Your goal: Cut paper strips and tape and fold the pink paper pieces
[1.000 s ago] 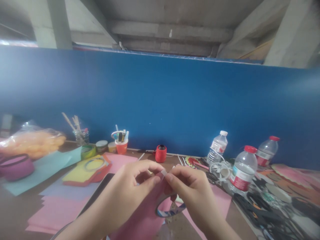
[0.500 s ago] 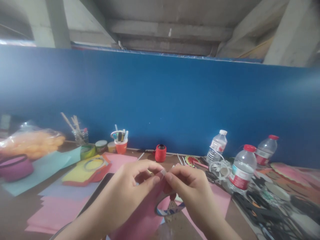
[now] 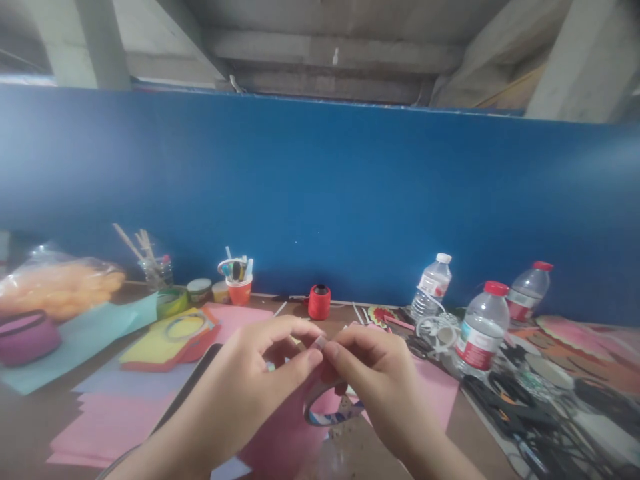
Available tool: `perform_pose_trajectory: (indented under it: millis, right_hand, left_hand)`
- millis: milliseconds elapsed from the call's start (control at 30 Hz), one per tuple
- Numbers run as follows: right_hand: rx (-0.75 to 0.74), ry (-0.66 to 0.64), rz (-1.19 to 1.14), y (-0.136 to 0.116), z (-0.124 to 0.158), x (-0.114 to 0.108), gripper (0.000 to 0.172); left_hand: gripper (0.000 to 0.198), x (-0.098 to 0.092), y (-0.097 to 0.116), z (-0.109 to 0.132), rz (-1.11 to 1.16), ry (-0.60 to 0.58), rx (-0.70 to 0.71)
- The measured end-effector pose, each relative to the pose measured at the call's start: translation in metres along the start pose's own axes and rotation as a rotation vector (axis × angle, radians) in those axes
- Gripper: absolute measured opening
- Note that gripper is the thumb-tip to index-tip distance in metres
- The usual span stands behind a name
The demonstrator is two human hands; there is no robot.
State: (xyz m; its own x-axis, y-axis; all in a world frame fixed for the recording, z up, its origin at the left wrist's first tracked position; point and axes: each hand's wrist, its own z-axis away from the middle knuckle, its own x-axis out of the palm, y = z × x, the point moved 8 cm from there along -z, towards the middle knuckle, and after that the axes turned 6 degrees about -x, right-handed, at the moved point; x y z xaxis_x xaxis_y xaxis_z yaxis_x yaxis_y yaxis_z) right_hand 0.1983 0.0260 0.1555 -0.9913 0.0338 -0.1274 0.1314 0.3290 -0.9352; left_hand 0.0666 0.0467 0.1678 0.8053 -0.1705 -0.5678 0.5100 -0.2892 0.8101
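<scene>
My left hand (image 3: pixel 260 380) pinches a small whitish piece of tape (image 3: pixel 320 342) between thumb and forefinger. Close against it, my right hand (image 3: pixel 380 367) is also in a pinch, its thumb and fingertip at the tape's other side. A roll of tape (image 3: pixel 327 420) with a blue-and-white patterned inner ring hangs below the right fingers, which appear to hold it. Under the hands lies a pink sheet (image 3: pixel 285 433), partly covered by the left forearm. A dark flat object (image 3: pixel 193 383) with a light edge shows beside the left forearm.
Left: pink paper (image 3: pixel 107 427), yellow and orange sheets (image 3: pixel 160 340), a purple band (image 3: pixel 27 339) and a bag of orange material (image 3: pixel 65 287). A red thread spool (image 3: pixel 319 303) and an orange pen cup (image 3: pixel 240 292) stand behind. Right: plastic bottles (image 3: pixel 483 333) and black tools (image 3: pixel 495 413).
The hands stay pinched together, with the whitish piece shifted slightly left and up. The tape roll has turned a little below the right fingers. The whole view has moved slightly.
</scene>
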Motion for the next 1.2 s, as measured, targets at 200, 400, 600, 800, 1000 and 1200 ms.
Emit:
perform_pose_trajectory:
  millis: [200, 400, 600, 800, 1000, 1200]
  right_hand:
    - [-0.036, 0.016, 0.085, -0.003, 0.001, 0.001, 0.019]
    - [-0.093, 0.018, 0.222, -0.003, 0.004, 0.001, 0.021]
    - [-0.128, 0.01, 0.244, -0.005, 0.007, 0.003, 0.023]
    - [-0.155, 0.023, 0.28, -0.01, 0.008, 0.0, 0.026]
    - [-0.188, 0.039, 0.282, -0.013, 0.008, -0.001, 0.023]
    - [-0.222, 0.062, 0.345, -0.017, 0.01, -0.002, 0.023]
  left_hand:
    - [0.017, -0.009, 0.01, 0.001, -0.079, 0.096, 0.049]
    - [0.017, -0.007, 0.015, 0.0, -0.081, 0.084, 0.084]
    - [0.018, -0.01, 0.018, -0.001, -0.081, 0.147, 0.091]
    - [0.017, -0.009, 0.019, -0.001, -0.015, 0.135, 0.12]
    - [0.019, -0.004, 0.016, 0.002, 0.023, 0.037, 0.102]
    - [0.015, -0.004, 0.013, 0.002, 0.1, 0.043, 0.038]
